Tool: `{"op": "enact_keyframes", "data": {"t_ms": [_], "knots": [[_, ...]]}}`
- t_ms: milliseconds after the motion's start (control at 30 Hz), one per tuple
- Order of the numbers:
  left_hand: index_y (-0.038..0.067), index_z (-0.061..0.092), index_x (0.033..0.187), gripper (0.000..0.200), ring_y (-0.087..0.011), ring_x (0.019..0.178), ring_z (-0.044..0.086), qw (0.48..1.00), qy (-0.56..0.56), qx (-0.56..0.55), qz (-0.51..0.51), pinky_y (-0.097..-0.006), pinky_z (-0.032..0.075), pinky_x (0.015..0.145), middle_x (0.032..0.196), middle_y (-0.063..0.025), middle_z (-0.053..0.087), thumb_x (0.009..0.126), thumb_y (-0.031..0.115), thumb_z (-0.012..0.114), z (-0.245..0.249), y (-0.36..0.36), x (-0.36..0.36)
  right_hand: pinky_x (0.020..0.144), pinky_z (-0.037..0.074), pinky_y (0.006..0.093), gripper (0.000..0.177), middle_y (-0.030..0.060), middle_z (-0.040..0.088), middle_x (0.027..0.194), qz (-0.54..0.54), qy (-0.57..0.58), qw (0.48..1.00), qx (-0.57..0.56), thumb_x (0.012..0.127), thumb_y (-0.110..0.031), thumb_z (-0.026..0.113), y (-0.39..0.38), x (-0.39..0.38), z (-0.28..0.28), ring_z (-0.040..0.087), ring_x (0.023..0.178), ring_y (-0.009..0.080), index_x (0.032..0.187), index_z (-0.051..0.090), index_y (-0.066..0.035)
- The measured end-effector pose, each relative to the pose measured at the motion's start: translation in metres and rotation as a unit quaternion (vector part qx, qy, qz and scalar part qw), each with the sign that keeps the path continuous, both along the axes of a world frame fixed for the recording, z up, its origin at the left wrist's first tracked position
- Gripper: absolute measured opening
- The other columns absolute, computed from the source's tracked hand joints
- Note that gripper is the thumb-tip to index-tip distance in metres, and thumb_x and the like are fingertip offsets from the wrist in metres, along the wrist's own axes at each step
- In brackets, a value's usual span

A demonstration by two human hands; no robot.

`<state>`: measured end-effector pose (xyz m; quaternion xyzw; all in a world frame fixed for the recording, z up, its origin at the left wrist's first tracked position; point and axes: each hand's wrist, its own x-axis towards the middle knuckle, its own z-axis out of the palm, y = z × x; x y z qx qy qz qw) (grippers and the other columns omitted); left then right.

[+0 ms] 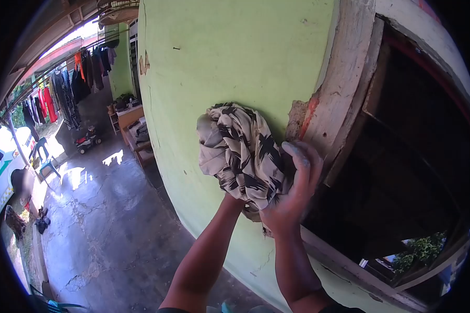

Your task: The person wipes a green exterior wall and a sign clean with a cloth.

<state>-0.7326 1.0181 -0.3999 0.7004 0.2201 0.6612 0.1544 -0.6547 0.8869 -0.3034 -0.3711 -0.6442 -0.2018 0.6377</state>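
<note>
A bundled cloth (240, 151), beige with black streaked patterning, is held up against or just in front of the green wall. My left hand is hidden behind and under the bundle; only the forearm shows, running up to its lower edge, and the cloth appears to rest on that hand. At the bundle's right side is my right hand (296, 182), its palm side touching the folds. Its fingers are curved and somewhat apart, with whitish residue on the fingertips, near a broken patch of plaster (296, 119).
A weathered window frame (344, 94) surrounds a dark opening on the right. Cracked concrete floor (104, 224) extends to the left. Beyond it are hanging laundry (65, 94), a toy vehicle (87, 140), a plastic chair (46, 159) and a wooden shelf (130, 117) along the wall.
</note>
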Motion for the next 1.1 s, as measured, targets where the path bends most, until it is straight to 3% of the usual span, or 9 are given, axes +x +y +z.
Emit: {"op": "enact_keyframes", "data": {"t_ms": [167,267,333,400,467,500,733,933,1100], "knots": [[0.006,0.037,0.158,0.074,-0.0340,0.150,0.032,0.997,-0.004,0.043,0.061,-0.0458,0.020,0.125,0.161,-0.0157,0.041,0.097,0.035,0.066,-0.006,0.000,0.004,0.106,0.045,0.0493,0.083,0.0219,0.050,0.136,-0.001,-0.005,1.000,0.026,0.073,-0.035,0.090,0.015,-0.002,-0.031,0.052,0.126,0.0404,0.139,0.053,0.000],[0.004,0.035,0.159,0.075,-0.0352,0.152,0.029,0.990,0.002,0.069,0.123,-0.0465,0.019,0.126,0.162,-0.0166,0.039,0.098,0.035,0.065,-0.005,-0.004,0.003,0.111,0.040,0.0517,0.088,0.0268,0.045,0.147,0.008,-0.023,0.999,0.032,0.079,-0.036,0.086,0.017,-0.001,-0.041,0.046,0.135,0.0450,0.149,0.047,-0.001],[0.004,0.033,0.160,0.076,-0.0361,0.153,0.027,0.981,0.010,0.086,0.173,-0.0469,0.017,0.126,0.163,-0.0172,0.038,0.098,0.035,0.064,-0.002,-0.008,0.000,0.118,0.036,0.0515,0.090,0.0247,0.044,0.155,-0.003,-0.057,0.998,0.029,0.076,-0.016,0.083,0.015,0.001,-0.044,0.042,0.144,0.0434,0.153,0.040,-0.001],[0.003,0.032,0.161,0.076,-0.0370,0.154,0.025,0.975,0.008,0.093,0.204,-0.0473,0.016,0.126,0.163,-0.0178,0.037,0.099,0.035,0.063,-0.007,-0.003,-0.001,0.120,0.033,0.0511,0.090,0.0240,0.042,0.158,-0.020,-0.073,0.997,-0.019,0.074,-0.009,0.078,-0.001,0.004,-0.042,0.040,0.146,0.0428,0.155,0.039,-0.001],[0.005,0.033,0.161,0.075,-0.0384,0.155,0.024,0.990,-0.011,0.047,0.132,-0.0470,0.014,0.127,0.165,-0.0183,0.033,0.100,0.036,0.062,-0.023,0.001,-0.002,0.124,0.027,0.0493,0.093,0.0216,0.039,0.162,-0.030,-0.093,0.992,-0.081,0.069,0.005,0.066,-0.006,0.008,-0.046,0.037,0.149,0.0405,0.157,0.037,-0.003],[0.002,0.033,0.160,0.077,-0.0379,0.155,0.025,0.994,-0.061,0.071,0.058,-0.0473,0.016,0.127,0.166,-0.0188,0.032,0.099,0.037,0.062,-0.033,0.007,-0.003,0.124,0.027,0.0493,0.093,0.0216,0.039,0.162,-0.022,-0.090,0.993,-0.073,0.069,0.005,0.066,-0.008,0.009,-0.049,0.037,0.149,0.0405,0.157,0.037,-0.003],[0.002,0.030,0.161,0.077,-0.0368,0.155,0.026,0.992,-0.077,0.016,0.102,-0.0468,0.017,0.127,0.166,-0.0183,0.031,0.100,0.036,0.060,-0.055,0.004,-0.001,0.119,0.033,0.0509,0.074,0.0232,0.042,0.159,0.016,-0.122,0.987,-0.107,0.084,0.006,0.062,-0.013,0.025,-0.043,0.044,0.144,0.0417,0.155,0.041,-0.002],[0.002,0.027,0.162,0.077,-0.0358,0.154,0.026,0.995,-0.052,-0.035,0.074,-0.0465,0.018,0.127,0.166,-0.0179,0.031,0.101,0.035,0.059,-0.048,0.010,-0.008,0.116,0.035,0.0510,0.080,0.0244,0.039,0.161,0.021,-0.132,0.987,-0.091,0.081,-0.001,0.070,-0.008,0.024,-0.045,0.043,0.145,0.0400,0.154,0.039,0.000],[0.002,0.024,0.162,0.077,-0.0350,0.154,0.027,0.993,-0.014,0.010,0.114,-0.0462,0.019,0.127,0.166,-0.0176,0.030,0.102,0.034,0.058,-0.056,-0.019,-0.004,0.118,0.034,0.0521,0.087,0.0234,0.037,0.163,0.027,-0.116,0.989,-0.084,0.076,-0.002,0.075,-0.004,0.021,-0.049,0.040,0.148,0.0392,0.155,0.039,-0.002]]}}
